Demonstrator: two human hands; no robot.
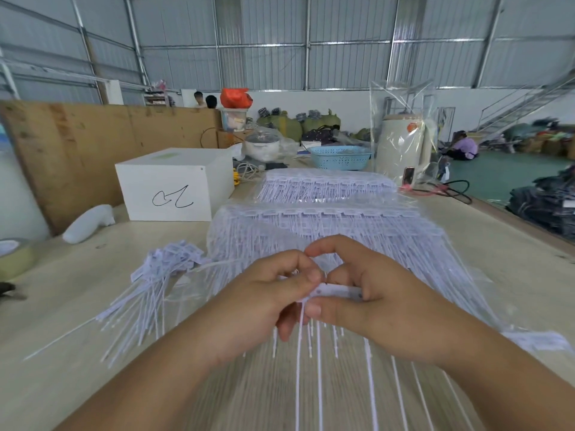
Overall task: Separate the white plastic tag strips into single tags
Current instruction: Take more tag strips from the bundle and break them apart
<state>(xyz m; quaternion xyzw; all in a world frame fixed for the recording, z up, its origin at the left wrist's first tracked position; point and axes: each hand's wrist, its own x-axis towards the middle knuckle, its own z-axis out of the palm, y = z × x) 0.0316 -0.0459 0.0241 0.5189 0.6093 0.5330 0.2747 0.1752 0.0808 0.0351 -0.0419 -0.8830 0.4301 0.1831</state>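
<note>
A white plastic tag strip (337, 291) is held above the wooden table (77, 312), its thin tails hanging toward me. My left hand (264, 293) pinches the strip's left end between thumb and fingers. My right hand (382, 293) grips the strip's head bar just to the right, so the thumbs nearly touch. A loose pile of single tags (155, 275) lies to the left. Behind my hands sit two big stacks of tag strips in clear plastic, a near stack (326, 231) and a far stack (323, 185).
A white box (174, 185) with a scribble stands at the back left, and a white bottle-like object (88, 223) lies beside it. A tape roll (14, 256) sits at the left edge. A blue basket (340, 157) and a bagged kettle (403, 147) stand behind. The table drops off at the right.
</note>
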